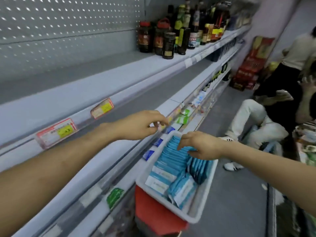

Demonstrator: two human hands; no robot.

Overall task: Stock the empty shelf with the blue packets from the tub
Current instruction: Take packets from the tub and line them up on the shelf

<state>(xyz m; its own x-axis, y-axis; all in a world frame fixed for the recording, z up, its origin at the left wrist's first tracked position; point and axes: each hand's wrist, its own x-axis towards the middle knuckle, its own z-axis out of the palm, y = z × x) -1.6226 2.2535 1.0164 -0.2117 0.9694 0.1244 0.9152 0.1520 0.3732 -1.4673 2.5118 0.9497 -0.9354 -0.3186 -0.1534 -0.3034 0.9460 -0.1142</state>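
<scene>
Left forearm (51,168) out, left hand (142,125) curled at shelf (109,161) edge; hold unclear.
Right hand (200,146) pinches blue packets (172,159) inside the tub (207,185).

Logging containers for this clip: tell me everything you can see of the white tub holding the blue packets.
The tub is a shallow rectangular tray, pale white plastic by its look, with a rolled rim and sloped walls, no lid. It rests on a red support beside the edge of the lower shelf. Rows of blue packets fill most of it; its nearest corner is bare. The right hand pinches packets at its far end.
</scene>
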